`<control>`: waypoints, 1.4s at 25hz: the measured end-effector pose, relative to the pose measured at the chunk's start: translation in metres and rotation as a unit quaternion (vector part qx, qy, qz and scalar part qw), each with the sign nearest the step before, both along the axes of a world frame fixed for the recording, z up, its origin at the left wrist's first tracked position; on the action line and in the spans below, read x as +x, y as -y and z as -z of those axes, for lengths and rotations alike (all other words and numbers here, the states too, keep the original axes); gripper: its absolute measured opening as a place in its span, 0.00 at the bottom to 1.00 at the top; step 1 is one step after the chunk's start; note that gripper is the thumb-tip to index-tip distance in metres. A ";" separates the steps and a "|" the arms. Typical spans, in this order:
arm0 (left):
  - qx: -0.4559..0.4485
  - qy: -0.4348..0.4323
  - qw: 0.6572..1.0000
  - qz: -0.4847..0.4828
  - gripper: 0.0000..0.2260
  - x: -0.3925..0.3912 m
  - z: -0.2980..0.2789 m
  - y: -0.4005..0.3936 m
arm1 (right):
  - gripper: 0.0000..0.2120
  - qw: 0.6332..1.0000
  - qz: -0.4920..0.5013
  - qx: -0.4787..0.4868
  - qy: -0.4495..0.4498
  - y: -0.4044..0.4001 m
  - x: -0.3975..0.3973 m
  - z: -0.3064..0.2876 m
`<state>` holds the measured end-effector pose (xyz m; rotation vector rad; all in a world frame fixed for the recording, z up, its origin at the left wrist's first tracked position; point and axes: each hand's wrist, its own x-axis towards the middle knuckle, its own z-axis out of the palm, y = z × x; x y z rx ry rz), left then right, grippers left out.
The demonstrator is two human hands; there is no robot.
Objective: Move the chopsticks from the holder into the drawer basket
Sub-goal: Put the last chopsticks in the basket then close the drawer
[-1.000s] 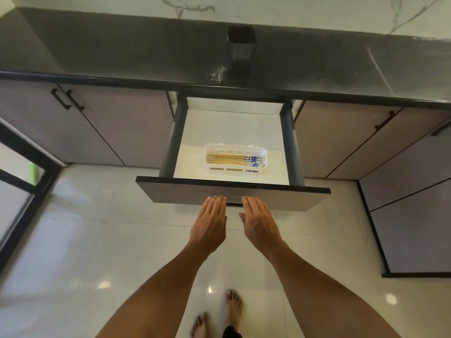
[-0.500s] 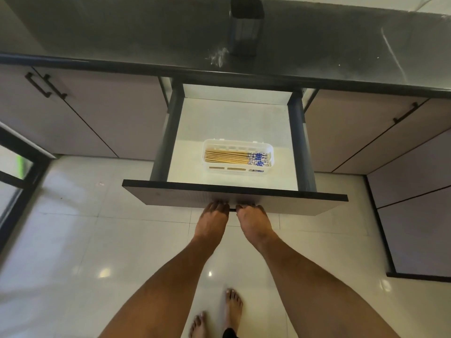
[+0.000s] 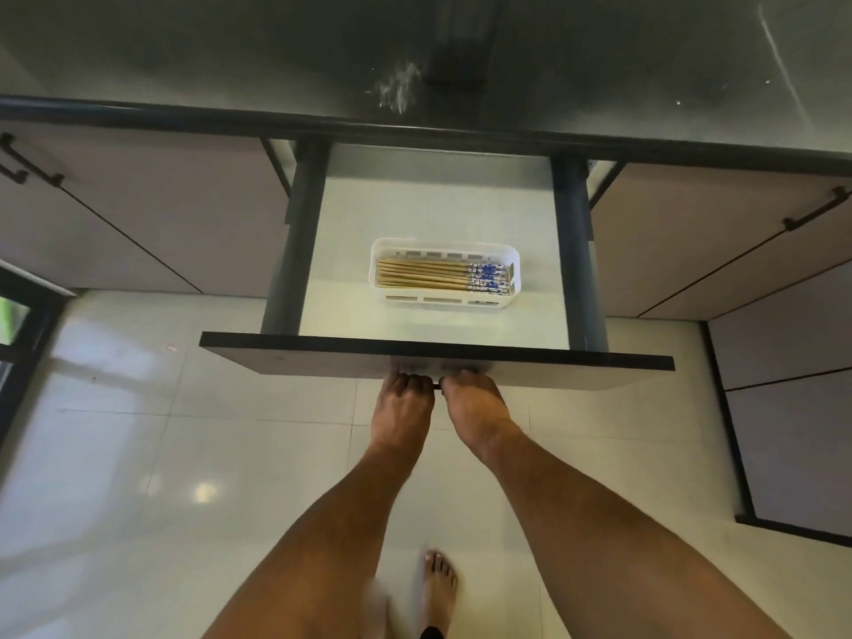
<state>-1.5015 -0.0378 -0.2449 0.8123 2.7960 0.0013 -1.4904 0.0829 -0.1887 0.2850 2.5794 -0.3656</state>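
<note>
Several wooden chopsticks [image 3: 435, 275] with blue-and-white ends lie flat in a white slotted basket [image 3: 514, 269] inside the pulled-out drawer [image 3: 350, 223]. The dark holder [image 3: 463, 36] stands on the black countertop behind the drawer, its inside hidden from here. My left hand [image 3: 402, 405] and my right hand [image 3: 475, 403] sit side by side at the lower edge of the drawer front [image 3: 276, 357], fingers curled round a dark handle bar there.
Closed cabinet doors with dark bar handles [image 3: 27, 166] [image 3: 816, 209] flank the drawer. The black countertop [image 3: 184, 53] overhangs above. Glossy white floor tiles [image 3: 138, 454] lie below, with my bare feet [image 3: 438, 578] on them. A dark-framed door [image 3: 18, 343] stands at left.
My hands went from hovering flat before the drawer front to curling round its handle. The view has come closer to the drawer.
</note>
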 end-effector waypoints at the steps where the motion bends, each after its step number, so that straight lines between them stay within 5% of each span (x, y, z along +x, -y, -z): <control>1: 0.004 -0.005 1.000 -0.002 0.32 -0.013 0.001 -0.005 | 0.25 1.000 -0.005 0.003 -0.008 -0.006 -0.013 -0.001; 17: 0.064 -0.084 0.994 -0.029 0.24 -0.232 0.001 -0.092 | 0.12 0.999 0.009 -0.020 -0.045 -0.089 -0.230 0.000; 22: 0.029 -0.097 0.995 -0.025 0.32 -0.288 0.007 -0.113 | 0.16 0.973 0.155 -0.161 -0.053 -0.112 -0.282 0.009; 27: -0.047 -0.097 0.994 -0.023 0.39 -0.315 0.008 -0.126 | 0.11 0.932 0.295 -0.197 -0.073 -0.111 -0.315 0.018; 35: -0.039 -0.144 0.989 0.011 0.24 -0.335 0.015 -0.135 | 0.24 0.958 0.211 -0.138 -0.137 -0.115 -0.330 0.022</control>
